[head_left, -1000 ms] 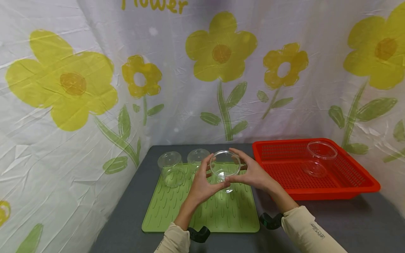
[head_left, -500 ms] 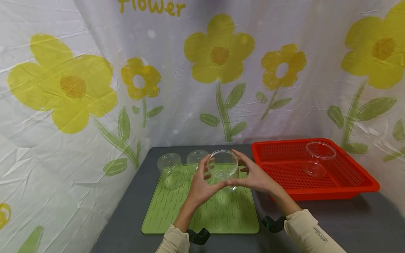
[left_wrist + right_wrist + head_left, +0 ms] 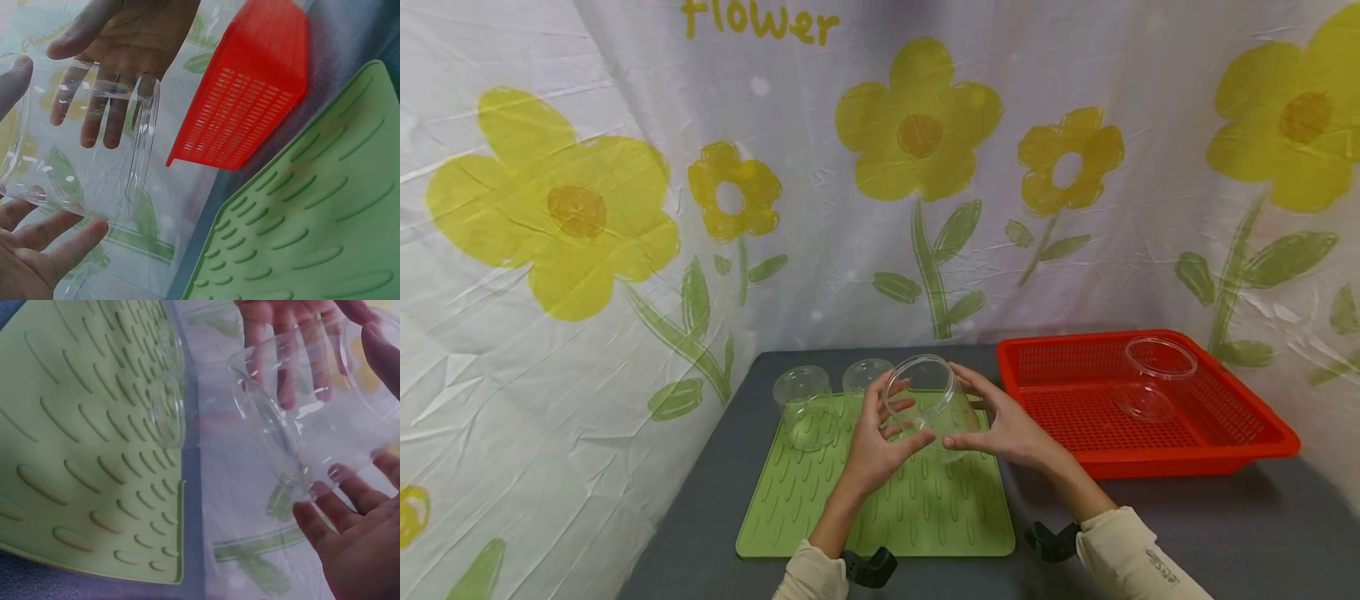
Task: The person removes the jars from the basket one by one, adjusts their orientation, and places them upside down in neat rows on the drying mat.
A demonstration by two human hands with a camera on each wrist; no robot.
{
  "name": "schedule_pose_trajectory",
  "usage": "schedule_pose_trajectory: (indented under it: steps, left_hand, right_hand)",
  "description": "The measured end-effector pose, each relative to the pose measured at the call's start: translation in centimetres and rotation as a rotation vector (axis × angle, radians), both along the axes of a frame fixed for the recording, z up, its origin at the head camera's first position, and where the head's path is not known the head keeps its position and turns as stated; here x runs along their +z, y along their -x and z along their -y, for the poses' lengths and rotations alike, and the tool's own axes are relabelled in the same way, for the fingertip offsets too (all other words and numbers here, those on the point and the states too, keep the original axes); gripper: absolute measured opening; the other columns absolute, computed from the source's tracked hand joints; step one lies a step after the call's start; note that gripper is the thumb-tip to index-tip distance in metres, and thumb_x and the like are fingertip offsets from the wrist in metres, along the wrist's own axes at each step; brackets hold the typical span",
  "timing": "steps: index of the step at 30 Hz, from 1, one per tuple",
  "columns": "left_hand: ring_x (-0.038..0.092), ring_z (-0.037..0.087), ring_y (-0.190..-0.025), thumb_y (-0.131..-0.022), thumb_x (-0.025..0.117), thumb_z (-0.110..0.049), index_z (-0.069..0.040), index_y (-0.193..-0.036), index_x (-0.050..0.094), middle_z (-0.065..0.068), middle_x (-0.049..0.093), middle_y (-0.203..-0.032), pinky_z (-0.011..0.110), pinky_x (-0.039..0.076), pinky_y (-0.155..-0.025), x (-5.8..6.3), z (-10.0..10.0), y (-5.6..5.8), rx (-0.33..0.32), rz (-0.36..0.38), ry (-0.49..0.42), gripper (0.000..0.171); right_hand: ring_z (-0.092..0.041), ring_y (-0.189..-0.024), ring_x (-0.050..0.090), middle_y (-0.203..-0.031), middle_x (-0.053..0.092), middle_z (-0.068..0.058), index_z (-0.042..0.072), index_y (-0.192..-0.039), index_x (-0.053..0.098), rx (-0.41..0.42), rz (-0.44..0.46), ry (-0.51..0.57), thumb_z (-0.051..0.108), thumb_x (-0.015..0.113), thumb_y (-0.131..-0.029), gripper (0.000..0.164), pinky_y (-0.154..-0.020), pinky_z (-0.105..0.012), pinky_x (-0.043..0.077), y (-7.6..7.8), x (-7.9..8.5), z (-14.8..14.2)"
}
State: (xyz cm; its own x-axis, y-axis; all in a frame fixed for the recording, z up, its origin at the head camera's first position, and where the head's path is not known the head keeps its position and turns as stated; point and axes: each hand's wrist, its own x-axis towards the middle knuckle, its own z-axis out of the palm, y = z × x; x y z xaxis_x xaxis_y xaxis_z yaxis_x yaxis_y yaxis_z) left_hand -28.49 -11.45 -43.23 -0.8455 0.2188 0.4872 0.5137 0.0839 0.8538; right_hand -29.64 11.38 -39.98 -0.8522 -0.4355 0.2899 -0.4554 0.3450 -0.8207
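A clear round container (image 3: 936,417) is held tilted above the green ridged mat (image 3: 880,521), its wide rim leaning toward the left. My left hand (image 3: 876,446) grips its left side, thumb in front and fingers round the back. On the other side my right hand (image 3: 1011,425) holds the wall, also with the thumb nearest the body. In the left wrist view the fingers of the right hand (image 3: 125,56) show through the transparent wall (image 3: 75,162). The right wrist view shows fingertips of the right hand (image 3: 350,525) against the container (image 3: 325,419).
Two similar clear containers, a front one (image 3: 811,425) and a back one (image 3: 867,373), stand at the mat's left and rear. A red basket (image 3: 1150,458) on the right holds another clear container (image 3: 1146,400). A flower-printed sheet (image 3: 820,283) hangs behind the grey table (image 3: 700,500).
The held container has tipped over toward the left, its rim now facing more sideways, and shifted slightly left. Both hands stay on it. The other containers and basket have not moved.
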Motion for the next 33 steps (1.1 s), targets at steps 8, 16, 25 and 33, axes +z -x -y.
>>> schedule_pose_trajectory:
  steps: [8,16,25,33]
  left_hand:
    - [0.048,0.040,-0.130,-0.085,0.074,-0.012,-0.018,-0.154,0.017,0.010,0.037,-0.150,0.041,0.053,-0.096,0.0,0.0,-0.1,-0.057,-0.009,-0.039,0.090]
    - [0.046,0.039,-0.132,-0.086,0.073,-0.017,-0.024,-0.153,0.016,0.006,0.035,-0.151,0.042,0.052,-0.098,-0.1,0.1,-0.2,-0.092,0.021,-0.051,0.089]
    - [0.042,0.037,-0.136,-0.084,0.075,-0.018,-0.031,-0.154,0.012,0.008,0.031,-0.155,0.053,0.047,-0.102,-0.1,0.4,-0.7,-0.098,0.073,-0.020,0.095]
    - [0.035,0.037,-0.141,-0.081,0.078,-0.014,-0.026,-0.154,0.015,0.008,0.026,-0.158,0.061,0.035,-0.109,0.8,1.0,-0.6,-0.008,0.023,0.049,0.098]
  right_hand:
    - [-0.036,-0.136,0.042,-0.153,0.038,-0.005,0.045,-0.148,0.027,0.009,-0.039,0.007,0.036,0.085,-0.072,0.096,-0.107,-0.062,0.037,0.0,-0.3,0.1]
    - [-0.030,-0.134,0.045,-0.149,0.042,-0.002,0.042,-0.148,0.030,0.016,-0.068,0.025,0.035,0.085,-0.073,0.093,-0.108,-0.059,0.037,-0.1,-0.4,0.2]
    - [-0.028,-0.133,0.046,-0.149,0.044,-0.002,0.039,-0.148,0.031,0.020,-0.081,0.028,0.035,0.084,-0.074,0.091,-0.105,-0.058,0.039,-0.5,-1.3,0.0]
    - [-0.026,-0.133,0.047,-0.148,0.045,0.000,0.039,-0.148,0.032,0.016,-0.088,0.025,0.035,0.084,-0.074,0.091,-0.106,-0.058,0.039,-0.3,-1.5,-0.3]
